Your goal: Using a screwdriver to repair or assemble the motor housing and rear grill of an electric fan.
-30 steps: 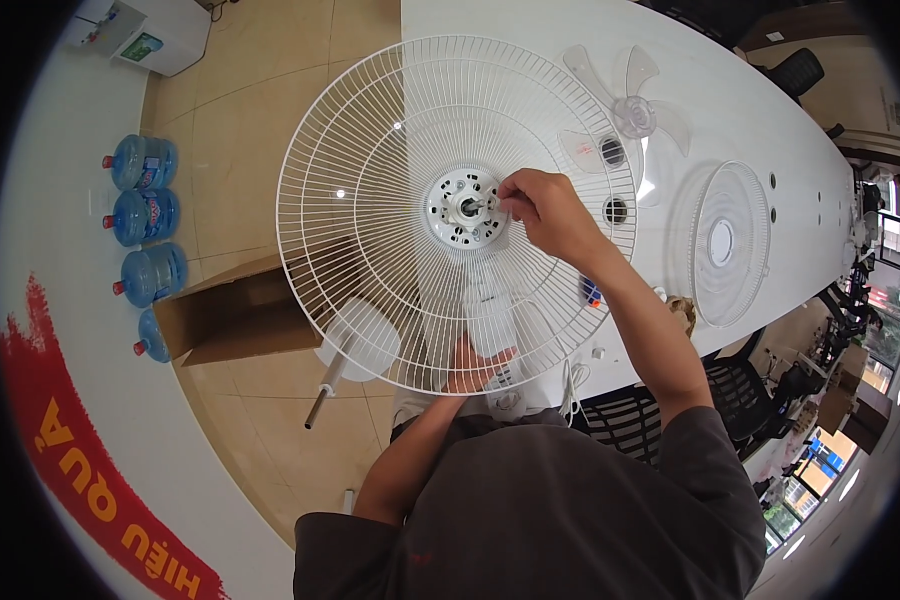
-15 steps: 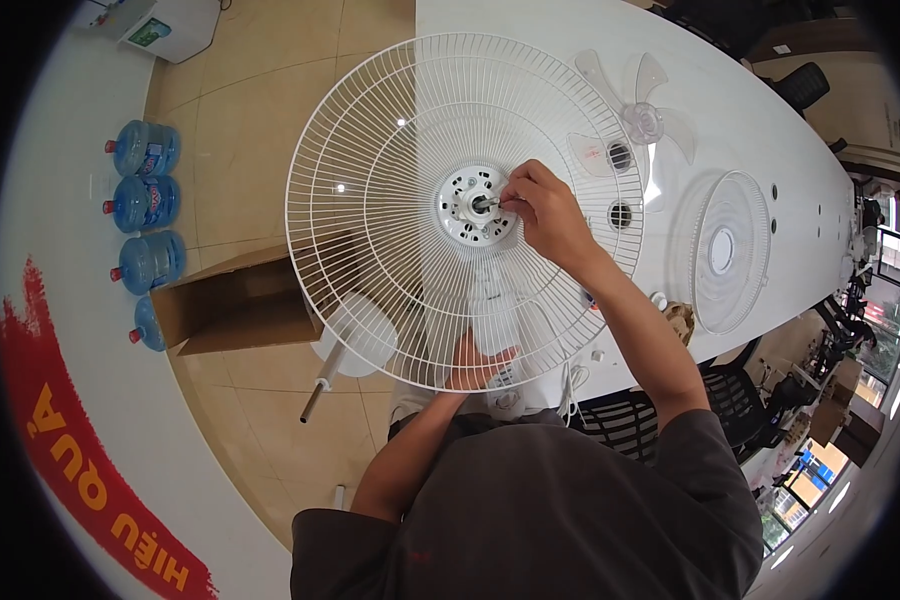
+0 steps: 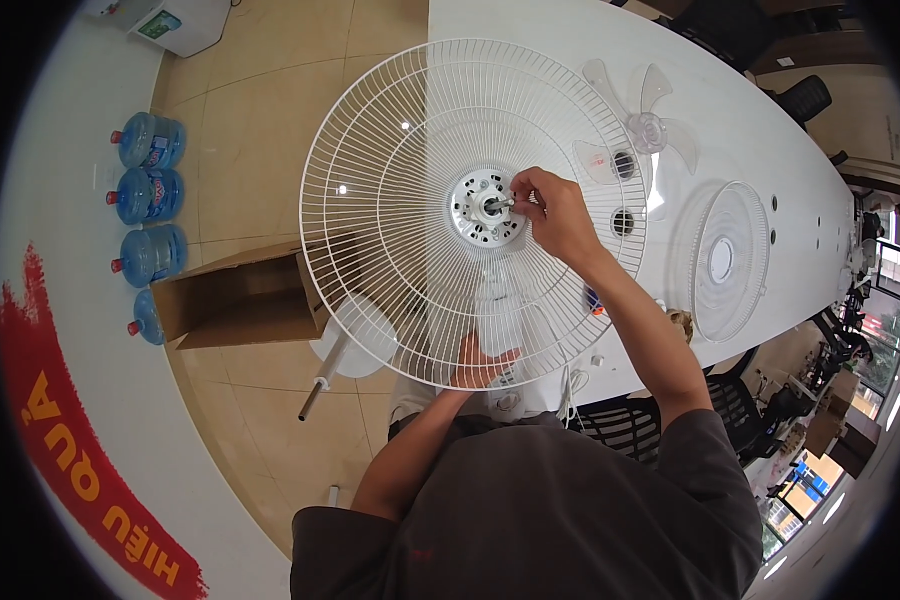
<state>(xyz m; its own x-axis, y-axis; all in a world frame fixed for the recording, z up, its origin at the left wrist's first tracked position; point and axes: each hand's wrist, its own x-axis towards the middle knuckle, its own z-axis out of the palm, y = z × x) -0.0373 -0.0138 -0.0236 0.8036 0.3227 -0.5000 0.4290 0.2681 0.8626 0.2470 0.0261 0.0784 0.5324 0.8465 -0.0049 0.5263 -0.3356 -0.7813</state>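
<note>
A round white wire fan guard (image 3: 380, 210) faces me, fixed around the white hub of a fan. From the hub's middle sticks out a metal motor shaft (image 3: 497, 206). My right hand (image 3: 562, 215) is closed, with thumb and fingertips pinched at the shaft's tip; anything small between them is hidden. Behind the lower wires, my left hand (image 3: 482, 366) wraps around the fan's white body (image 3: 496, 310), thumb upward. The wires partly cover this hand and the body.
On the white table (image 3: 750, 130) lie a clear fan blade (image 3: 648, 132) and the other wire guard (image 3: 702, 260). At left on the floor are an open cardboard box (image 3: 240, 305), a round white base with a pole (image 3: 355, 340) and several blue water bottles (image 3: 152, 195).
The guard and hub appear slightly farther right as the view shifts. My right fingers stay at the shaft with a small change of pose; my left hand keeps its place.
</note>
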